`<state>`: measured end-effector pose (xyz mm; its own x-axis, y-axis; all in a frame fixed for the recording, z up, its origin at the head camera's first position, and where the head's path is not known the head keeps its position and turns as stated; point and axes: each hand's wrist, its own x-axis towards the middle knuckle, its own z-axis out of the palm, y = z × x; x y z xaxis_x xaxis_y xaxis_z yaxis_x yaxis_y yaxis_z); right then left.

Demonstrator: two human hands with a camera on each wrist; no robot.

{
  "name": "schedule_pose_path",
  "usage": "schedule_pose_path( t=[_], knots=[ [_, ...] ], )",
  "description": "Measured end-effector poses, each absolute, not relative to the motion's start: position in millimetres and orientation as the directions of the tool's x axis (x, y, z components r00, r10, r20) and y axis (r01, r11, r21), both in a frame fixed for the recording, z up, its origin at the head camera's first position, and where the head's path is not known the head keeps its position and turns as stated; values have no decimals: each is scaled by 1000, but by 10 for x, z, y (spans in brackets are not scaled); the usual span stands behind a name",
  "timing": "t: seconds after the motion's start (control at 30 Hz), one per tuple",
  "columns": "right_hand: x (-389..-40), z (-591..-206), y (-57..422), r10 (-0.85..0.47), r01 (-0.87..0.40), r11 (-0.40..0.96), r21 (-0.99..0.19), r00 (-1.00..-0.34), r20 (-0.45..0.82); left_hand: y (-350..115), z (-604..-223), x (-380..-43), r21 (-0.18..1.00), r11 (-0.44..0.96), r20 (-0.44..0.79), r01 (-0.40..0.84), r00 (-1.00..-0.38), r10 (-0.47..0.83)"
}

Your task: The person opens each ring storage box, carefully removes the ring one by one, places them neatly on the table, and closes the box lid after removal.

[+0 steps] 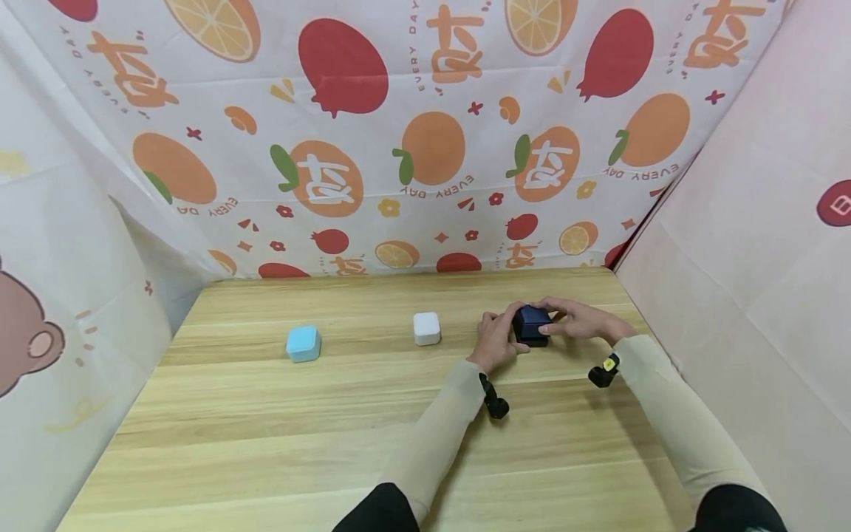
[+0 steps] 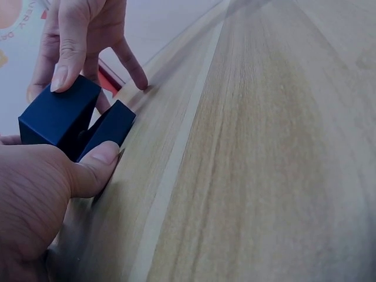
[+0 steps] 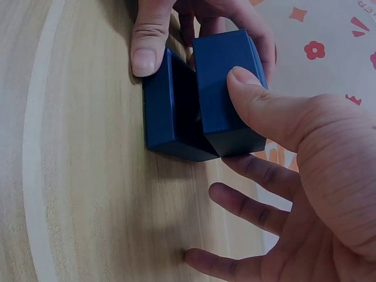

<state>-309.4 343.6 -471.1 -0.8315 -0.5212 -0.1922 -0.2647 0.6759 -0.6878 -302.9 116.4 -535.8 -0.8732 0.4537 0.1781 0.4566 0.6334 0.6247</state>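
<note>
A small dark blue hinged box (image 1: 532,319), like a ring box, stands at the right of the wooden table between my two hands. Its lid (image 3: 223,88) is tilted partway up from the base (image 3: 160,111), with a dark gap between them in both wrist views. My left hand (image 1: 493,341) holds the base from the left, its thumb pressed on the front side. From the right, my right hand (image 1: 581,321) pinches the lid with the thumb on its front, while its other fingers spread out behind and below. The inside of the box is in shadow.
A white rounded block (image 1: 427,329) sits left of my left hand. Farther left is a light blue rounded block (image 1: 303,344). Behind the wooden table (image 1: 319,436) hangs a fruit-print cloth (image 1: 372,89), and a pale cloth wall (image 1: 751,192) rises along the right edge.
</note>
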Motion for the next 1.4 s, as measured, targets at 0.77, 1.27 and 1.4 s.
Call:
schedule_pose_path(
  t=[0.77,1.27,1.4],
  knots=[
    [-3159,-4671,3452,-494,-198,707,-679,-826,-273,1192,-5368,-3024,612,641,189,463,-873,449],
    [-3207,-4616,3496,-470,-112,711,-694,-810,-351,1184,-5339,-3027,611,640,200,466,-873,445],
    [-3199,-4621,3507,-452,-60,714,-698,-801,-393,1187,-5348,-3015,610,648,182,456,-876,446]
  ],
)
